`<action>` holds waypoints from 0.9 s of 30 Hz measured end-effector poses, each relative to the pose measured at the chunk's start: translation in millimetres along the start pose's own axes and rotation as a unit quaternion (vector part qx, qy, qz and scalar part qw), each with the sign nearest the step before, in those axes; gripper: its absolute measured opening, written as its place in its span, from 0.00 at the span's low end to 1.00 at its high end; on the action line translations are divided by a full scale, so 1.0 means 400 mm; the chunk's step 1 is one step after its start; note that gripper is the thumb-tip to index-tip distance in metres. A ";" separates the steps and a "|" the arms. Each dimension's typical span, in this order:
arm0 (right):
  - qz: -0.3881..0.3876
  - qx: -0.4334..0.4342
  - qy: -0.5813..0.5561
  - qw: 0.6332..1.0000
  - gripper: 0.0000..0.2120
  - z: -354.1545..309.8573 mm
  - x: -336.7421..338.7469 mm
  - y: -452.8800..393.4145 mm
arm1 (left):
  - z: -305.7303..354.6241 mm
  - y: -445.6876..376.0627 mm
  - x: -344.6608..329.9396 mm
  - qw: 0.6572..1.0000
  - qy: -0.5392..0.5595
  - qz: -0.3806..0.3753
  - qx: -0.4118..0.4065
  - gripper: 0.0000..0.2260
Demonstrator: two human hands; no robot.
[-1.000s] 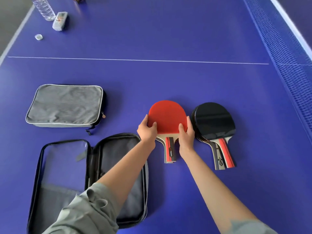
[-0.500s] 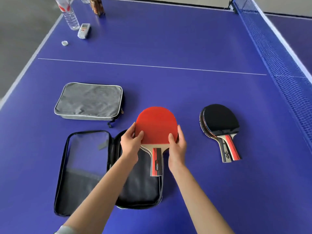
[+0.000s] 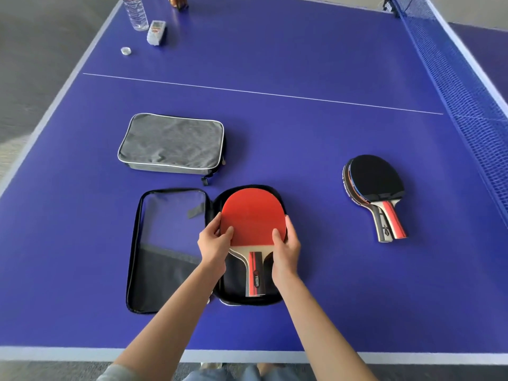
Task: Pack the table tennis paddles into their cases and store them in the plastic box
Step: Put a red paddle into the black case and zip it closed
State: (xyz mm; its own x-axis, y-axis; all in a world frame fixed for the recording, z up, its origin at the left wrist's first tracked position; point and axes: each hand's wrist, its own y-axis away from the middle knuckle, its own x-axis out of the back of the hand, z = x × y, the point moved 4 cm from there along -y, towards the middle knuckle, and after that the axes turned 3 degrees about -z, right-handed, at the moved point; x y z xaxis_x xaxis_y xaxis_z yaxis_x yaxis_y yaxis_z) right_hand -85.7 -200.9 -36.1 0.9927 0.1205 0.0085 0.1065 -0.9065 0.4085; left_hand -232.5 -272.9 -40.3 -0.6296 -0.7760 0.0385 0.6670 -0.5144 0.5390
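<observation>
While both hands grip the red paddle point(image 3: 251, 214) by its blade edges, left hand point(image 3: 213, 242) and right hand point(image 3: 286, 247), it sits over the open case's point(image 3: 170, 251) right half. Open surface point(image 3: 316, 149) runs right to a stack of paddles point(image 3: 375, 185), count unclear. One closed grey case point(image 3: 170, 144) lies behind. Net point(image 3: 467, 86) bounds the right edge. Bottle point(image 3: 134, 12) is cut off at the top.
</observation>
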 end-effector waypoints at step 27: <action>-0.172 0.288 0.600 0.726 0.30 0.024 -0.160 -0.021 | 0.086 -0.081 0.304 0.896 -0.413 0.079 -0.141 0.24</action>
State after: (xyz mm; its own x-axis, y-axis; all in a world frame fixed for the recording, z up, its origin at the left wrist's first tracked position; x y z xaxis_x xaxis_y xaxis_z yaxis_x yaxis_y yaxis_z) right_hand -149.7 -204.8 -49.1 0.1744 0.3331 0.9266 0.6861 -0.7161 0.1283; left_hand -344.5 -338.0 -24.2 -0.5213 -0.3711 0.7684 0.7743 -0.5841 0.2433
